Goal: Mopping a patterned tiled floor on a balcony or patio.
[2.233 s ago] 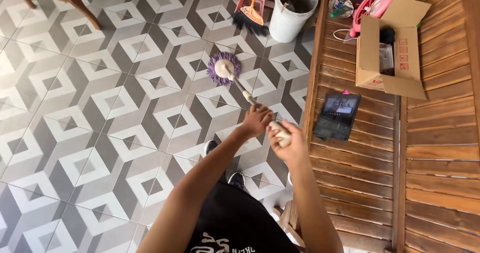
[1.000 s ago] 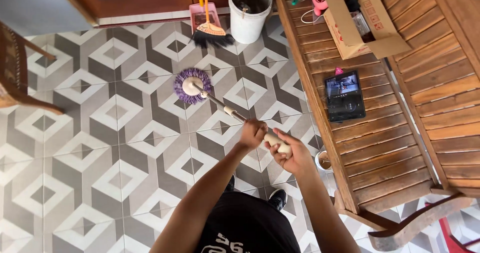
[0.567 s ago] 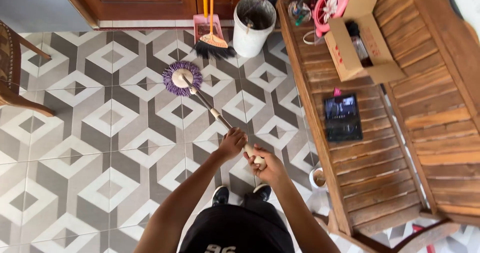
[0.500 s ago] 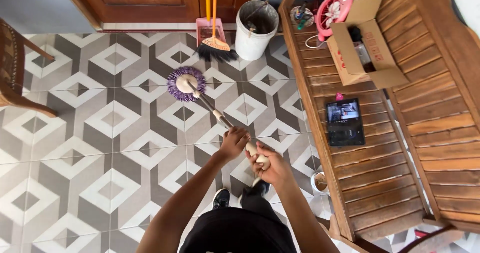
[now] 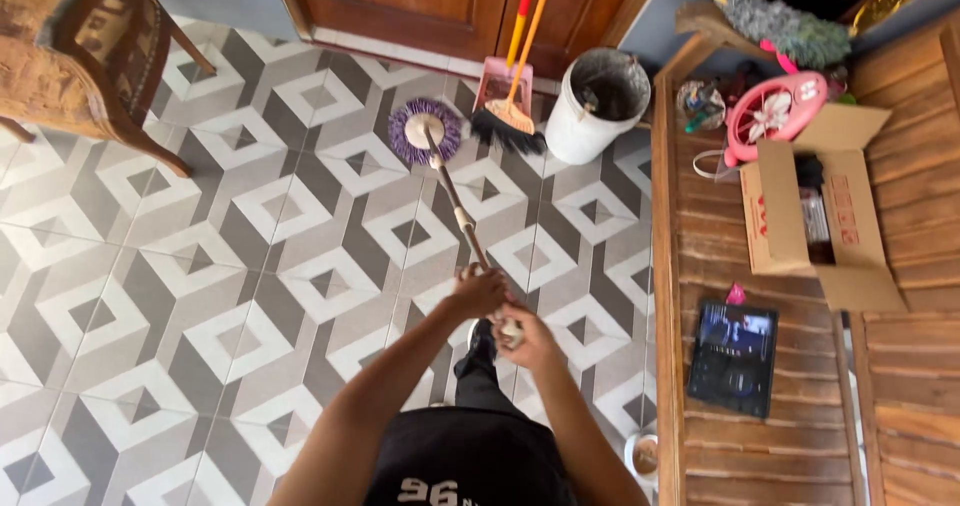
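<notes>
Both hands clamped on the mop handle (image 5: pixel 455 201), left hand (image 5: pixel 479 293) a bit higher, right hand (image 5: pixel 528 340) wrapped round the butt end. Purple mop head (image 5: pixel 425 131) sits flat on the patterned tiles (image 5: pixel 200 266) up at 12 o'clock, just beside the broom (image 5: pixel 508 126) and white bucket (image 5: pixel 597 104). Tablet (image 5: pixel 735 357) lies on the wooden bench (image 5: pixel 700 246) at 3 o'clock.

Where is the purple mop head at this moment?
In the head view, the purple mop head lies on the patterned floor tiles at upper centre, just left of the black broom bristles and near the wooden door.
</notes>
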